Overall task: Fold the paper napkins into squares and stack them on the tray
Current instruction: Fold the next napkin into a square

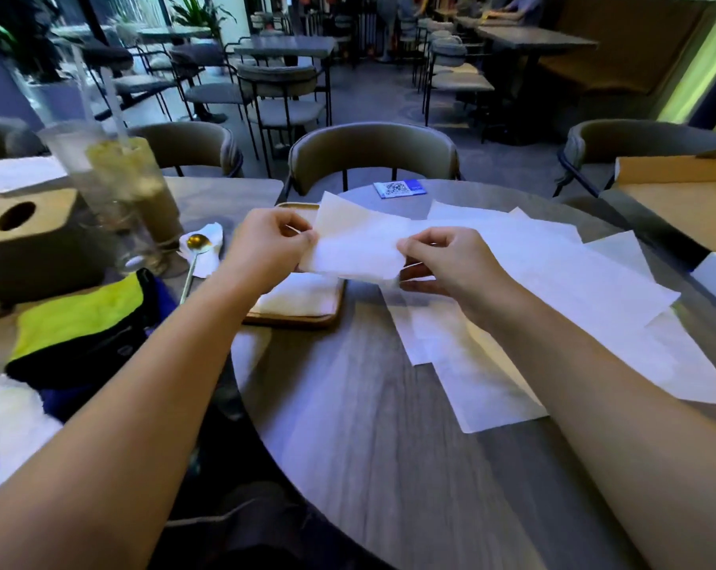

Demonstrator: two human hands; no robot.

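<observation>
A white paper napkin [358, 246] hangs in the air above the table, held at both ends. My left hand [266, 248] pinches its left edge and my right hand [442, 261] pinches its right edge. Below the napkin lies a wooden tray [307, 318] with folded white napkins [303, 296] on it, partly hidden by my left hand. Several unfolded napkins [554, 290] are spread over the round grey table [368, 425] to the right, under my right forearm.
Two tall drinks with straws [122, 187], a wooden tissue box [27, 240] and a gold spoon [191, 257] stand at the left. A yellow and black bag [85, 322] lies near the left edge. A blue QR card [399, 188] and a cardboard box [685, 199] are further back.
</observation>
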